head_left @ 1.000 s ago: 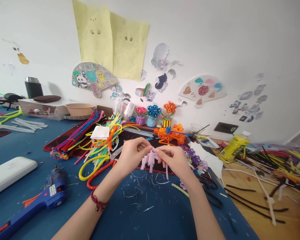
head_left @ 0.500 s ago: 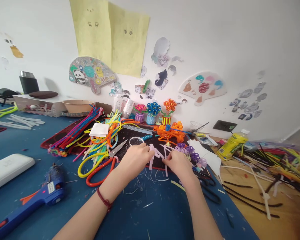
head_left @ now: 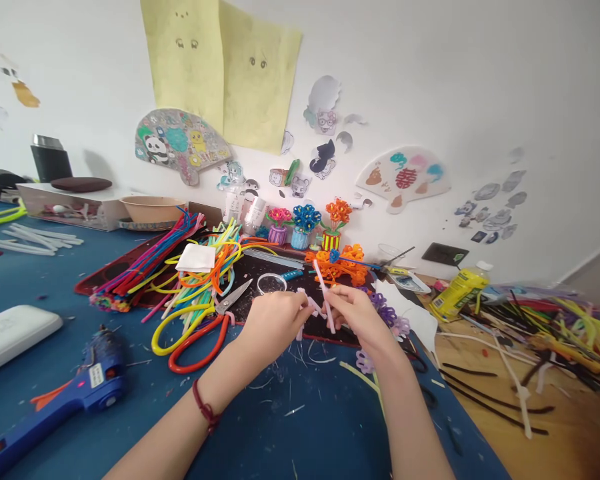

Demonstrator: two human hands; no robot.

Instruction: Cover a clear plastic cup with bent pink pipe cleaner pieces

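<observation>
My left hand [head_left: 273, 325] is closed on a bunch of short pale pink pipe-cleaner pieces [head_left: 307, 308] just above the blue mat [head_left: 290, 427]. My right hand [head_left: 356, 313] pinches one pink pipe-cleaner piece [head_left: 323, 288], which stands tilted up from its fingers, close to the bunch. Both hands meet at the middle of the table, in front of a dark tray [head_left: 260, 270]. A red string bracelet is on my left wrist.
Red-handled scissors [head_left: 207, 330] lie left of my hands beside a heap of coloured pipe cleaners [head_left: 190, 273]. A blue glue gun [head_left: 70, 393] and a white case [head_left: 10, 333] lie at the left. Orange and purple pipe-cleaner flowers [head_left: 343, 263], a yellow bottle [head_left: 455, 290] and more pipe cleaners [head_left: 545, 320] are at the right.
Both hands dropped toward the mat half a second ago, then rose a little. My right hand now holds a single pink piece upright, apart from the bunch.
</observation>
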